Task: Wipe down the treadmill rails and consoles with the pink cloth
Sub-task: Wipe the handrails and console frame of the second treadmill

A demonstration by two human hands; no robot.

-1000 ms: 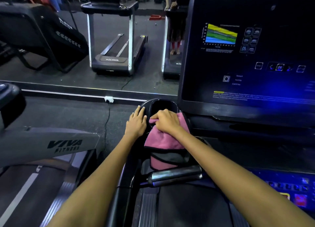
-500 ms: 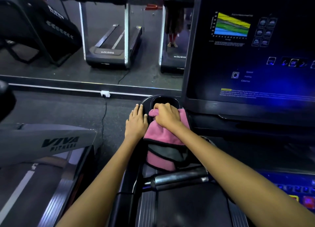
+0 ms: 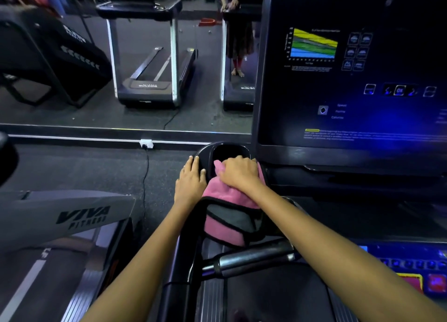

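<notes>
A pink cloth [image 3: 223,215] with a grey patch and dark trim lies over the left corner of the treadmill console, at the edge of a black cup holder [image 3: 229,151]. My right hand [image 3: 239,173] presses down on the cloth's far end, fingers curled into it. My left hand [image 3: 189,182] lies flat, fingers apart, on the black rim left of the cup holder, touching the cloth's edge. The console screen [image 3: 350,79] stands lit to the right. A metal handle grip [image 3: 251,258] juts out below the cloth.
A button panel [image 3: 411,268] glows at lower right. Left of me is another treadmill's grey arm marked VIVA FITNESS [image 3: 82,216]. A wall mirror [image 3: 145,67] ahead reflects treadmills and a standing person. A power cable [image 3: 145,174] runs across the dark floor.
My right hand has slid the cloth's far end forward to the cup holder's edge. The left hand stays on the rim. The view has shifted slightly.
</notes>
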